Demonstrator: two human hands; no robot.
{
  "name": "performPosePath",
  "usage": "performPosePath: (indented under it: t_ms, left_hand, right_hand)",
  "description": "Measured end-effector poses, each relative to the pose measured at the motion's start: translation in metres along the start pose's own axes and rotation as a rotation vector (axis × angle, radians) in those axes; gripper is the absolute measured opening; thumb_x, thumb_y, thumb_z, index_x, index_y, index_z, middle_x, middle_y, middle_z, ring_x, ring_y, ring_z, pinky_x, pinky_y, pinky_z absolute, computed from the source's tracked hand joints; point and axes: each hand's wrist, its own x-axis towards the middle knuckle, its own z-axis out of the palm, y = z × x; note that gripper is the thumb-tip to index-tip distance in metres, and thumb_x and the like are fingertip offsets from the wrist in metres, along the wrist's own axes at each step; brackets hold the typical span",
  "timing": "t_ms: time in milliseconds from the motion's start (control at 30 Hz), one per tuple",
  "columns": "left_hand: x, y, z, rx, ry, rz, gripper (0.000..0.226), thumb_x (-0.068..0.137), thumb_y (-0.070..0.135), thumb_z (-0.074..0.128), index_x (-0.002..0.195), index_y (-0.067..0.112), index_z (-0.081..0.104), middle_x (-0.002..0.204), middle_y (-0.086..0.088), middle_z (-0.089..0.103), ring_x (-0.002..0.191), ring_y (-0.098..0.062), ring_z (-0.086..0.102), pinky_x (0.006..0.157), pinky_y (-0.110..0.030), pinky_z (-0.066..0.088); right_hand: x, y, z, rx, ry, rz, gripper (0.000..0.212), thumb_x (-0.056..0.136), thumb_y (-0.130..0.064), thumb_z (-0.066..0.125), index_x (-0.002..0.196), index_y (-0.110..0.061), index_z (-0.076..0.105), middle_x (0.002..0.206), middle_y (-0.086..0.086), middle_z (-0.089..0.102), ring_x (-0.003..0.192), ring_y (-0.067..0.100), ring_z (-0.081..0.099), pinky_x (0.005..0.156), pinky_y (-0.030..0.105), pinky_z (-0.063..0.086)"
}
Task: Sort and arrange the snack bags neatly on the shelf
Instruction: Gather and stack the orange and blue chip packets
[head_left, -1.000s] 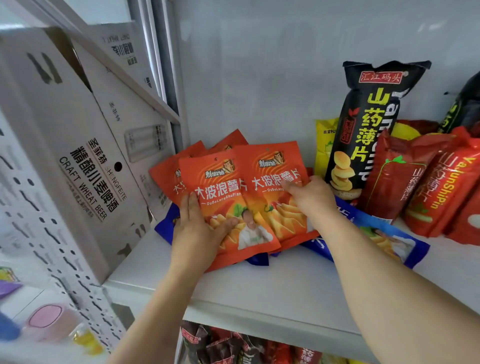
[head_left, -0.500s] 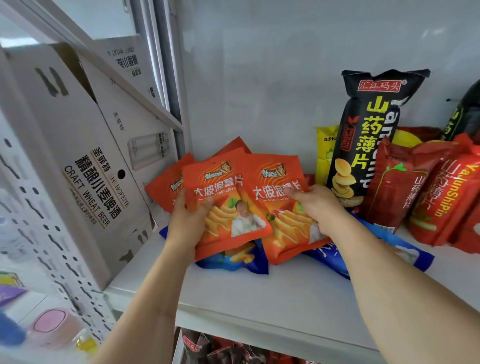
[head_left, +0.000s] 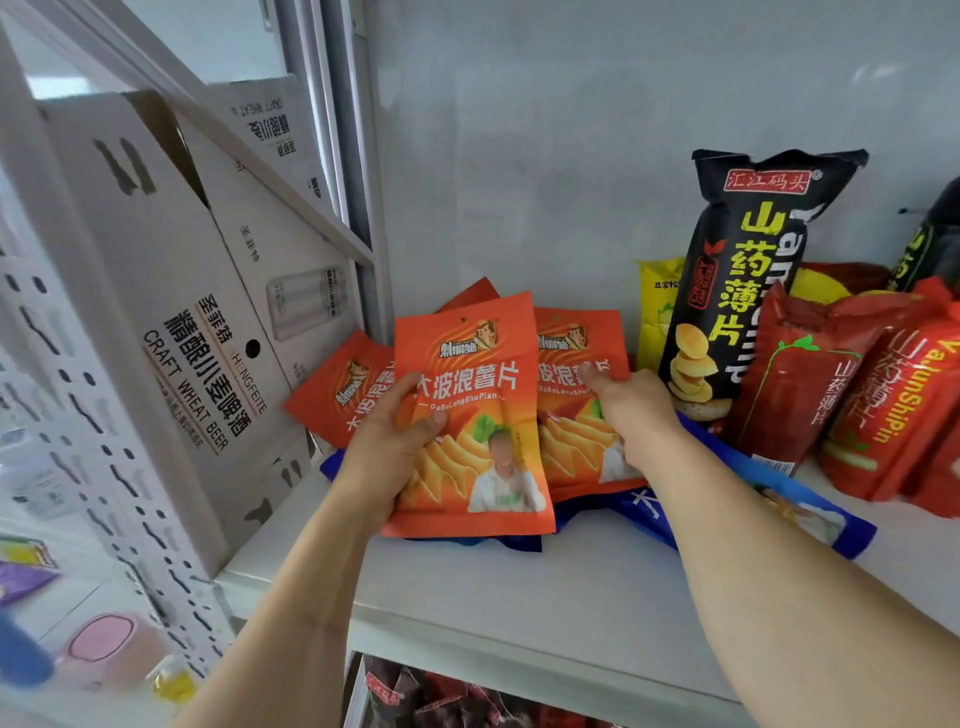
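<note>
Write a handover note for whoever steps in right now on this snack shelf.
Left hand: gripping the front orange bag, lifted and upright.
Right hand: fingers pressing on a second orange bag behind it; grip unclear.
More orange bags lean at back left; blue bags lie flat underneath on the shelf.
Black bag stands at right, red bags lean beside it.
Done: nothing tidy yet.
Left: stack oranges, straighten blues and reds.

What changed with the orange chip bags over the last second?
The left hand gripped the front orange bag and lifted it off the pile, tilting it upright toward the camera. The right hand stayed pressed on the second orange bag, holding it down. The blue bags underneath, the black bag and the red bags stayed put.
</note>
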Motion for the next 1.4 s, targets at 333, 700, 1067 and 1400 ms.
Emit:
performPosePath:
  t_ms: [333, 700, 1067, 1400]
  left_hand:
    - [-0.001, 0.008, 0.039, 0.271, 0.007, 0.040, 0.061, 0.094, 0.027, 0.069, 0.148, 0.033, 0.040, 0.118, 0.012, 0.059, 0.095, -0.005, 0.062, 0.080, -0.027, 0.053]
    - [-0.001, 0.001, 0.022, 0.396, 0.266, 0.121, 0.046, 0.096, 0.051, 0.055, 0.138, 0.034, 0.050, 0.120, 0.007, 0.064, 0.108, -0.019, 0.062, 0.089, -0.037, 0.049]
    - [-0.003, -0.019, -0.024, 1.137, 0.614, -0.220, 0.120, 0.079, 0.087, 0.036, 0.155, -0.002, 0.010, 0.163, -0.021, 0.009, 0.147, -0.044, 0.012, 0.119, -0.057, 0.011]
    - [-0.002, -0.004, -0.019, 0.508, 0.779, -0.054, 0.112, 0.088, 0.041, 0.071, 0.156, -0.001, -0.007, 0.153, -0.025, 0.038, 0.139, -0.044, 0.039, 0.113, -0.052, 0.034]
  right_hand:
    - [-0.021, -0.025, 0.006, 0.018, -0.217, 0.139, 0.131, 0.028, -0.100, 0.060, 0.129, -0.016, 0.056, 0.081, 0.002, 0.059, 0.058, 0.018, 0.049, 0.051, 0.031, 0.038]
    - [-0.016, -0.021, 0.016, -0.055, -0.259, -0.091, 0.018, 0.079, -0.020, 0.082, 0.089, -0.011, 0.070, 0.087, 0.015, 0.076, 0.037, 0.011, 0.057, 0.056, 0.033, 0.046]
    - [-0.031, -0.021, 0.014, 0.031, -0.380, -0.096, 0.011, 0.088, -0.006, 0.072, 0.084, -0.008, 0.062, 0.050, 0.000, 0.064, 0.027, 0.017, 0.046, 0.033, 0.024, 0.038]
    - [-0.032, -0.018, 0.002, 0.089, -0.457, -0.132, 0.013, 0.088, -0.010, 0.073, 0.083, -0.009, 0.061, 0.057, 0.005, 0.066, 0.028, 0.016, 0.046, 0.033, 0.023, 0.038]
